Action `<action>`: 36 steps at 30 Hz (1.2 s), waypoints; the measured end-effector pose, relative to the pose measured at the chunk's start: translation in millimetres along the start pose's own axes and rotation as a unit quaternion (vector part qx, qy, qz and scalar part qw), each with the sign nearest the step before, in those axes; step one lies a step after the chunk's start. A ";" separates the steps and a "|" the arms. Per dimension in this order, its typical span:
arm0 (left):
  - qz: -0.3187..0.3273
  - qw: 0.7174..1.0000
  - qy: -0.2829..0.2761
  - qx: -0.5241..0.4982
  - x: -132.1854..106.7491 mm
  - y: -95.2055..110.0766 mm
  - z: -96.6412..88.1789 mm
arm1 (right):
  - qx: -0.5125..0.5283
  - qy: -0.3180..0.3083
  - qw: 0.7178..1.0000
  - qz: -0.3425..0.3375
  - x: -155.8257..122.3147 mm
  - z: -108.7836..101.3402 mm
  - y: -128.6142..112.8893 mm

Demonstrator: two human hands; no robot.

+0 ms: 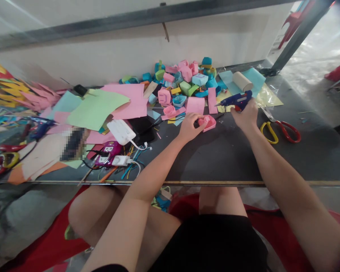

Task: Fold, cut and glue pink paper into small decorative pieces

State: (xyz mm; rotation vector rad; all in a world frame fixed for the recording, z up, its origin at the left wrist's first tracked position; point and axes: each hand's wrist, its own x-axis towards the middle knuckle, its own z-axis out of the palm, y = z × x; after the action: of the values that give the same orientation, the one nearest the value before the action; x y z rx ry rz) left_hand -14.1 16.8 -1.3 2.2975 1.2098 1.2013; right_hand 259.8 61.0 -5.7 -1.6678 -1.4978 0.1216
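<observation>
My left hand (190,127) is closed on a small folded pink paper piece (208,122), which rests on the dark table (221,155). My right hand (246,114) grips a blue glue gun (235,100), whose nozzle points left just above the pink piece. A flat pink paper sheet (195,105) lies right behind my left hand.
A heap of folded pink, blue and green paper pieces (184,79) lies at the back. Scissors with red and yellow handles (279,129) sit right of my right hand. Large coloured sheets (99,107), a white power strip (121,131), a black phone (143,128) and cables lie left.
</observation>
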 end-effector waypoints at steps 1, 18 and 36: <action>0.000 1.000 0.001 0.001 -0.1 0.2 0.1 | 0.002 0.009 1.000 0.014 0.9 -2.3 3.1; -0.008 0.999 0.052 -0.010 -1.4 -0.8 -0.1 | 0.203 -0.184 0.938 -0.213 -39.8 5.7 -57.3; -0.109 0.974 0.054 -0.193 0.9 -11.1 16.3 | 0.288 -0.225 0.922 -0.126 -51.7 19.4 -65.1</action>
State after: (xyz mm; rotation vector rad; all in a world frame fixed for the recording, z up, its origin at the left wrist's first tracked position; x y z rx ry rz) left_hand -7.2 26.4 -17.1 1.7923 1.1129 1.3542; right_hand 184.7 20.8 0.4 -0.9968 -1.7759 0.7729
